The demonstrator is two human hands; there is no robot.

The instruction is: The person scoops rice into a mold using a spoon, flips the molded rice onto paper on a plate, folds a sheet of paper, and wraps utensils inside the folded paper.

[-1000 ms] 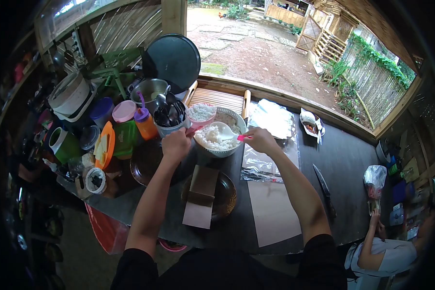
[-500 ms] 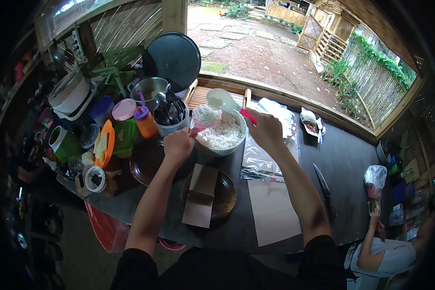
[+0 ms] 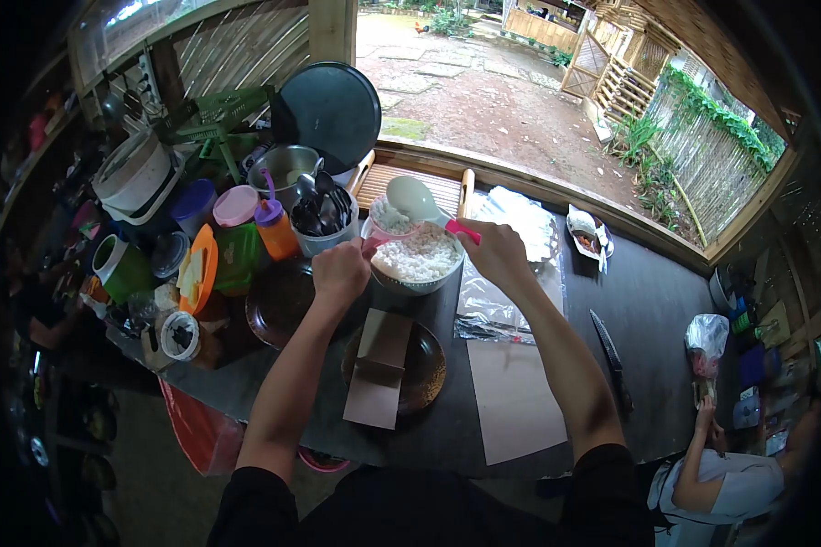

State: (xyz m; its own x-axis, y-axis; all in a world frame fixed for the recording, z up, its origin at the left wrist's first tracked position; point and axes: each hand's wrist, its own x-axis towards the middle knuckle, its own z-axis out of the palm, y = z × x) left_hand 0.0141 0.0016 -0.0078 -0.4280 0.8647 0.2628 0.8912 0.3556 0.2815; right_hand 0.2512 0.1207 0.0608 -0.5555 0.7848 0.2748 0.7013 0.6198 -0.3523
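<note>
Cooked white rice (image 3: pixel 420 259) fills a pale, perforated-looking basin (image 3: pixel 418 287) in front of me. My left hand (image 3: pixel 339 273) is closed round the handle of a pink cup (image 3: pixel 372 242), which is heaped with rice and held over the basin's left side. My right hand (image 3: pixel 494 252) grips the pink handle of a pale rice paddle (image 3: pixel 412 195). The paddle's broad head lies over the right part of the cup's rice, rounded side up; whether it touches the rice I cannot tell. Nearer me, a folded brown cardboard piece (image 3: pixel 379 365) rests on a dark round plate (image 3: pixel 424 369).
Left stand a tub of spoons (image 3: pixel 324 239), an orange bottle (image 3: pixel 275 232) and a green container (image 3: pixel 238 260). To the right lie plastic sheets (image 3: pixel 497 305), brown paper (image 3: pixel 515 401), a knife (image 3: pixel 613 356) and a food-filled paper box (image 3: pixel 588 237). Another person (image 3: pixel 721 474) is at lower right.
The paddle has turned and come down over the cup, its rounded back now up. The cup has shifted slightly left and lower. Both hands keep their hold.
</note>
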